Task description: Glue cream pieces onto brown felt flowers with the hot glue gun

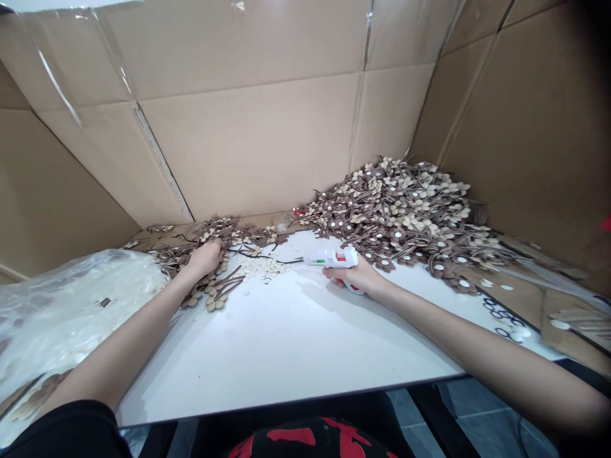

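Note:
My left hand [206,257] reaches into a small heap of brown wooden flower pieces [214,289] at the back left of the white table [286,343]; its fingers are buried among them, so what they hold is hidden. My right hand [356,277] is wrapped round the handle of a white glue gun [334,258] whose nozzle points left toward a scatter of small pale wooden discs [260,267]. A large pile of finished flowers with white centres [405,213] lies behind and right of the gun.
Tall cardboard walls [258,140] enclose the table at the back and both sides. A clear plastic bag of pale pieces [62,312] sits at the left. Laser-cut wooden sheets [525,305] lie at the right edge. The table's front edge is close to my body.

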Demonstrator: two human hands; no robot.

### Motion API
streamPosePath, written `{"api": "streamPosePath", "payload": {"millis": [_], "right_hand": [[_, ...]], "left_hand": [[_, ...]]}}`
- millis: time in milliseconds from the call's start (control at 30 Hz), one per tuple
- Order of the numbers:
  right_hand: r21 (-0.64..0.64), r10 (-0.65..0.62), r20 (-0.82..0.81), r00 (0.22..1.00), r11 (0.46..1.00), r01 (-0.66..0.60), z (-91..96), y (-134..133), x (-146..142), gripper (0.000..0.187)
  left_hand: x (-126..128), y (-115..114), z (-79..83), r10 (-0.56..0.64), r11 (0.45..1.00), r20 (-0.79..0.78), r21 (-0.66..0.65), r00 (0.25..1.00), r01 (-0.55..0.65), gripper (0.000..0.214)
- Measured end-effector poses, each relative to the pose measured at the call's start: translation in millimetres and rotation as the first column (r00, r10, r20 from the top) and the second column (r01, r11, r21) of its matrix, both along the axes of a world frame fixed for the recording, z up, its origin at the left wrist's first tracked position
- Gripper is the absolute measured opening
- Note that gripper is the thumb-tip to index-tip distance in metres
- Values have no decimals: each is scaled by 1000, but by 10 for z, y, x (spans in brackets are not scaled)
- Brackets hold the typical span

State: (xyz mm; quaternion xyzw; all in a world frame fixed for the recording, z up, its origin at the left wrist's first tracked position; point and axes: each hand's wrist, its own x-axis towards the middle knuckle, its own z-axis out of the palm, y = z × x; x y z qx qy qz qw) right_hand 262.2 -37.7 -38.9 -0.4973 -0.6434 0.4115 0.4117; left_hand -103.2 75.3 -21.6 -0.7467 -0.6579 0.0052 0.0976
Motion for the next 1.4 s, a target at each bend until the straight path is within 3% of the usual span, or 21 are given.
{"api": "streamPosePath", "payload": {"millis": [267,333,467,567,867,1100,1267,1400], "right_hand": [[-15,-1,25,1000,1000,1,53,-29,-17,19],[-17,2,27,1000,1000,-2,70,-37,-24,19],[-33,-4,39,999,999,5,92,-48,-33,18],[-37,-12,53,999,999,14,96,-52,-33,18],[-15,-9,53,999,1000,10,67,-44,-23,20],[-13,2,41,999,1000,-1,65,-48,-27,20],[-27,-6,44,999,1000,7,38,-34,-14,17],[-33,-16,56,998,999,18,23,-22,-8,18]], "left_hand": [[17,-94,156,69,990,12,124,998,-70,34],[-4,-89,162,61,995,-9,85,998,-60,35],[-93,-4,116,-26,992,-6,-121,1000,25,38],[-136,51,91,-41,989,20,-142,999,43,41],[64,-113,246,-63,992,74,117,995,54,26],[74,-60,57,-79,997,95,28,992,77,30],[45,26,-99,-170,985,164,71,972,160,37],[61,13,-107,-243,966,187,134,952,221,28]]}}
